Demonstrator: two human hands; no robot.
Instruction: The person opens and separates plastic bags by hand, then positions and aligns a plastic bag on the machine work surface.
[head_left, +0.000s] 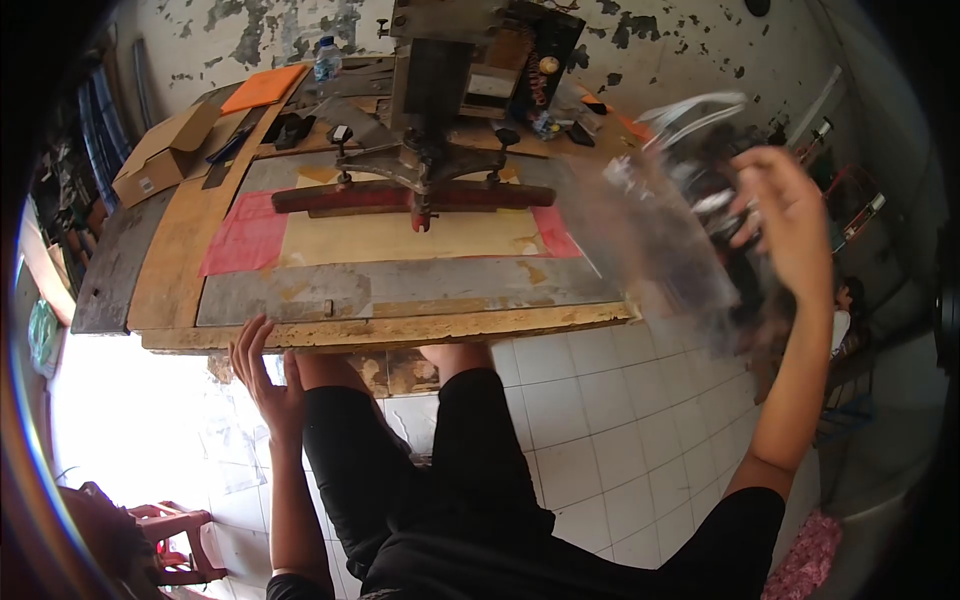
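**Right hand (785, 215) up by a blurred plastic sheet (650, 235), left hand (268, 378) at the tabletop (290, 285) edge**

Through the head view, I have my left hand at the near wooden edge of the tabletop, toward its left end. Its fingers are extended and a little apart, the thumb stands off to the side, and it has hold of nothing that I can see.

My right hand is raised past the right end of the tabletop, fingers bent and partly curled. The see-through plastic sheet is just beside it, hanging over the tabletop's right side (smeared enough on my feed that I cannot tell whether the fingers grip it). White cords (695, 108) show above the sheet, blurred too.

In the middle, a metal clamp frame (418, 165) stands over the tabletop, with a long dark-red bar (370, 198) running crosswise below its arms. Under the bar lies a pale yellow panel (390, 243), with a pink-red area at each end.

Farther back on the left I see an open cardboard box (165, 160), a flat orange item (262, 90) and a clear bottle (327, 60). On the tiled floor (590, 410), a reddish stool (180, 540) stands at lower left.
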